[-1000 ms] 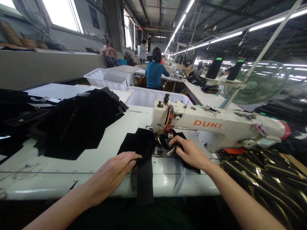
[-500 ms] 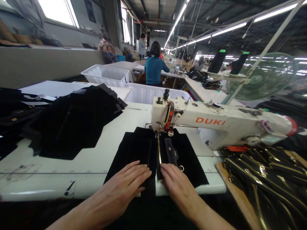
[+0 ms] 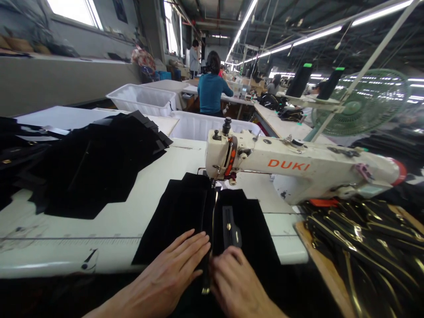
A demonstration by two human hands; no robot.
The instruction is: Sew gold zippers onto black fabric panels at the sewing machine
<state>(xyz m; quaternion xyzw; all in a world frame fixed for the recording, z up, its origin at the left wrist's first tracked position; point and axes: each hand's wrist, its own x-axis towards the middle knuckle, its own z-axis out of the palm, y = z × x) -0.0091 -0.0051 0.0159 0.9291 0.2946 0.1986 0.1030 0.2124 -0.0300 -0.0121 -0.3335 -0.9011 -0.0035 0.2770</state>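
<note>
A black fabric panel [image 3: 175,207] lies under the needle area of a white sewing machine [image 3: 258,154], with a gold-toothed zipper [image 3: 216,212] running down it toward me. My left hand [image 3: 179,260] rests flat on the panel, left of the zipper, fingers stretched out. My right hand [image 3: 236,280] has its fingers curled in at the zipper's near part, gripping its right edge; the fingertips are partly hidden. Just beyond that hand, a black tab with a small gold fitting [image 3: 228,226] sits on the right-hand piece of black fabric [image 3: 255,221].
A pile of black panels [image 3: 99,168] covers the table's left side. Several black pieces with gold zippers [image 3: 361,238] are heaped at right. White plastic bins [image 3: 142,99] stand behind the table. A person in a blue top [image 3: 210,92] sits farther back. A green fan [image 3: 362,104] stands at right.
My right hand has gone from lying flat to curled and has drawn toward me. The zipper and right-hand fabric have shifted nearer, their far edge away from the needle. My left hand stays flat.
</note>
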